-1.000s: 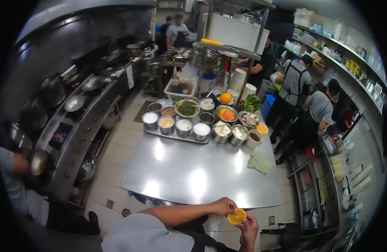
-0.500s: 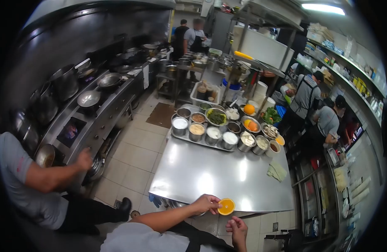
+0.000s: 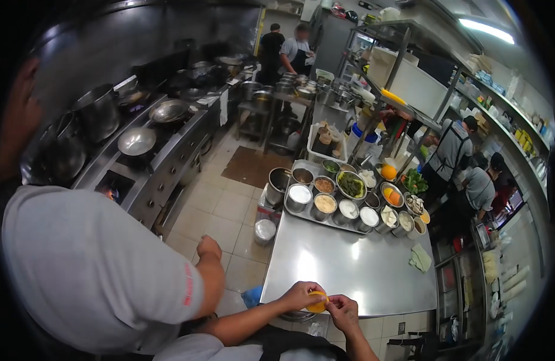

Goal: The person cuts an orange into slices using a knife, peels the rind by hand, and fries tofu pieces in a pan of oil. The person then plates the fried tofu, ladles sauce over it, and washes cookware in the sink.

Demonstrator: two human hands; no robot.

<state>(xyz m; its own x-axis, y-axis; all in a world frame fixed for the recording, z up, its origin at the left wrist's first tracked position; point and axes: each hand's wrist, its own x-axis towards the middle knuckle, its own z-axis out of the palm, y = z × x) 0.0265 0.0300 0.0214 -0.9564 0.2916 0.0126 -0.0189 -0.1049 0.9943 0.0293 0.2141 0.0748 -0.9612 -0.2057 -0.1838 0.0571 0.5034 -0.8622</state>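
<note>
A cut orange (image 3: 317,305) is pinched between my two hands at the front edge of the steel table (image 3: 344,274). My left hand (image 3: 303,295) is closed on its upper left side. The fingertips of my right hand (image 3: 343,311) grip its right edge. Fingers hide part of the fruit, so I cannot tell if it is a half or a slice. A folded green cloth (image 3: 419,258) lies on the table at the right.
Metal tubs of white powder (image 3: 300,193), leaves (image 3: 351,185) and other food line the table's back. A co-worker in a grey shirt (image 3: 103,259) stands close on my left. The stove (image 3: 142,192) holds several pans. Other people work farther back.
My right hand, apart from the cut orange before, has come up and now grips it. The orange has tilted. The co-worker on the left has come much closer, and the view has shifted left.
</note>
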